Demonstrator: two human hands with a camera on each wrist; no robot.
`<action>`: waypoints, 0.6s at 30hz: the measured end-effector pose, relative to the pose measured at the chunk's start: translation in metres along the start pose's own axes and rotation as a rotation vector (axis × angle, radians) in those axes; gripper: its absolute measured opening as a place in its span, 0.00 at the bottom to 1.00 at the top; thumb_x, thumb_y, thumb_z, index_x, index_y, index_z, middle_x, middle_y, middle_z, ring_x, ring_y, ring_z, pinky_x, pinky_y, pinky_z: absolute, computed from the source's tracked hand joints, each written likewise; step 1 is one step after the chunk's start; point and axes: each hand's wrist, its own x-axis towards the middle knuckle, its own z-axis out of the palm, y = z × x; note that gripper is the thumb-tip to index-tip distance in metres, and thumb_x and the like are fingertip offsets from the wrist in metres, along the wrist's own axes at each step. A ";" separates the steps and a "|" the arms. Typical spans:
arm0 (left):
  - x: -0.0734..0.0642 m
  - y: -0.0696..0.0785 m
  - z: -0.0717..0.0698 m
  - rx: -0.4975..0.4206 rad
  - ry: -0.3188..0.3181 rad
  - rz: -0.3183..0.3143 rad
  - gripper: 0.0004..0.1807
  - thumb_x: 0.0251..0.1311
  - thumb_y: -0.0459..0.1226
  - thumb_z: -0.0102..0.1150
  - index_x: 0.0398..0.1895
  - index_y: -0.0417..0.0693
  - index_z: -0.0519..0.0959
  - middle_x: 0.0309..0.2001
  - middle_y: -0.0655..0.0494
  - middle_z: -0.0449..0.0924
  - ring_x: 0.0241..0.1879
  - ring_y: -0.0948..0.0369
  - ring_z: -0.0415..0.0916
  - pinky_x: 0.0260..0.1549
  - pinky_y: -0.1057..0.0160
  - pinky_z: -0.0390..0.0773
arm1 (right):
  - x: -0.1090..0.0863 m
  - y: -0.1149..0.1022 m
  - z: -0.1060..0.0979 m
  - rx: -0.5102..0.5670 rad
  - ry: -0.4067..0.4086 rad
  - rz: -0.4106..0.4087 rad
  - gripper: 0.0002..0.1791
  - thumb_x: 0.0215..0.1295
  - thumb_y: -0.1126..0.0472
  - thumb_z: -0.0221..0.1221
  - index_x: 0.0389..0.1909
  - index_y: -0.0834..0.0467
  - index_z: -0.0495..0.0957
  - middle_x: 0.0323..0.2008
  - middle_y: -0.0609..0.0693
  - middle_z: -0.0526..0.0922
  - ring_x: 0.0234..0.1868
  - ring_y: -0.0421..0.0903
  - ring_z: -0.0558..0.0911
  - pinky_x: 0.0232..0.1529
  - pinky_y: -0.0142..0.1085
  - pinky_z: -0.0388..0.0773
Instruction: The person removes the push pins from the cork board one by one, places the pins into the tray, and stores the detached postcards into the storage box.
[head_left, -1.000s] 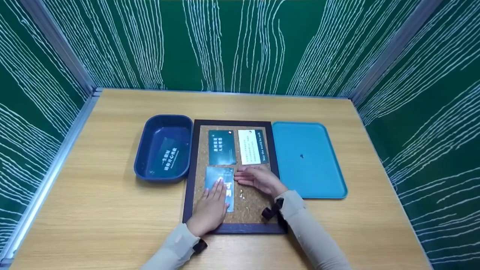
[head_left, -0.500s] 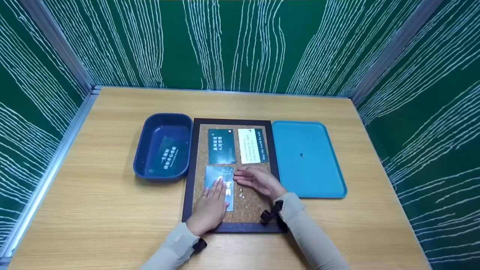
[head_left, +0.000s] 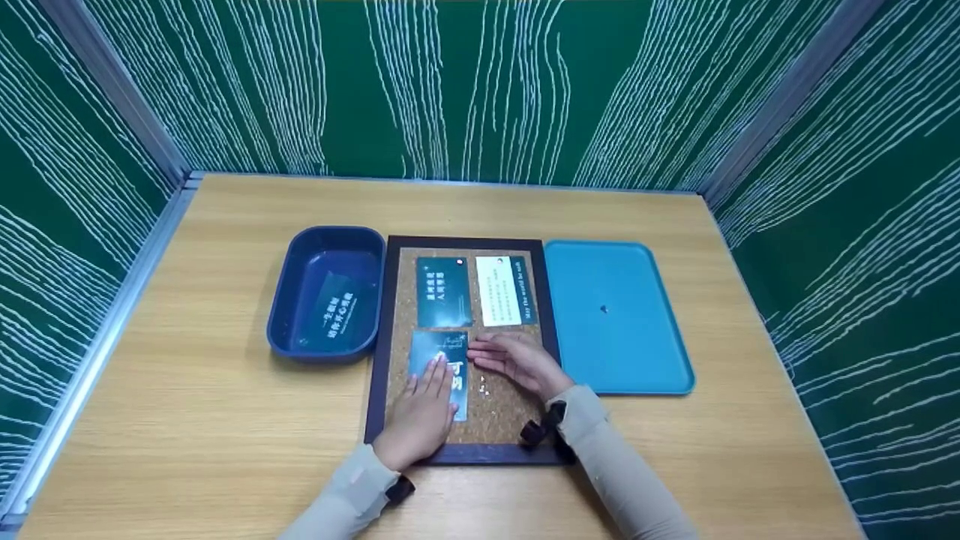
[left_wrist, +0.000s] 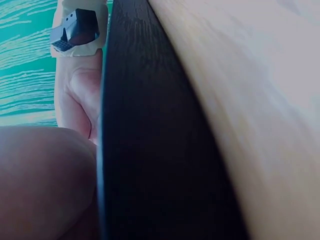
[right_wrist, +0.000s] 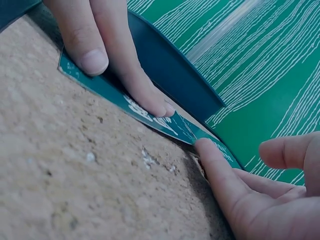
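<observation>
In the head view, a blue-green card (head_left: 427,343) with white lettering lies on the lower left of a dark-framed cork board (head_left: 495,431). My left hand (head_left: 420,416) rests flat on this card with straight fingers. Its fingertips also show pressing the card in the right wrist view. The fingers of my right hand (head_left: 521,364) are extended, their tips touching the card's right edge; the right thumb (right_wrist: 282,152) stands apart. Beside that hand, small clear shiny pieces (head_left: 484,387) lie on the cork. The dark frame (left_wrist: 150,140) fills the middle of the left wrist view.
Two cards, one dark green (head_left: 442,296) and one white and green (head_left: 495,292), lie on the board's upper half. A navy container (head_left: 281,300) at left holds another green card (head_left: 341,319). At right, a turquoise tray (head_left: 630,352) bears a tiny dark object (head_left: 604,309).
</observation>
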 end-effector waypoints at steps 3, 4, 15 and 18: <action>0.000 0.000 0.000 -0.004 -0.003 -0.004 0.33 0.72 0.47 0.42 0.73 0.38 0.55 0.76 0.43 0.48 0.75 0.49 0.48 0.71 0.46 0.55 | 0.000 -0.001 0.000 -0.010 -0.008 0.006 0.21 0.72 0.66 0.46 0.61 0.73 0.66 0.50 0.60 0.83 0.49 0.48 0.84 0.55 0.38 0.79; 0.000 0.000 0.000 -0.005 -0.006 -0.005 0.33 0.72 0.47 0.42 0.73 0.38 0.55 0.76 0.43 0.48 0.75 0.49 0.47 0.71 0.46 0.55 | 0.000 -0.001 0.000 -0.024 -0.018 0.005 0.21 0.72 0.66 0.45 0.62 0.73 0.66 0.50 0.61 0.83 0.49 0.48 0.84 0.55 0.38 0.79; -0.001 0.000 0.000 -0.007 0.013 -0.003 0.33 0.71 0.46 0.43 0.73 0.38 0.55 0.75 0.43 0.50 0.75 0.49 0.49 0.70 0.47 0.57 | 0.001 -0.005 0.001 -0.136 0.000 0.014 0.18 0.72 0.67 0.46 0.58 0.71 0.70 0.48 0.59 0.84 0.47 0.47 0.85 0.52 0.36 0.81; -0.001 0.000 0.000 -0.004 0.015 0.000 0.33 0.71 0.47 0.43 0.73 0.37 0.55 0.75 0.43 0.50 0.75 0.49 0.49 0.70 0.47 0.57 | 0.001 -0.005 0.004 -0.162 0.022 0.002 0.17 0.72 0.68 0.46 0.57 0.71 0.71 0.46 0.58 0.85 0.45 0.46 0.86 0.50 0.36 0.82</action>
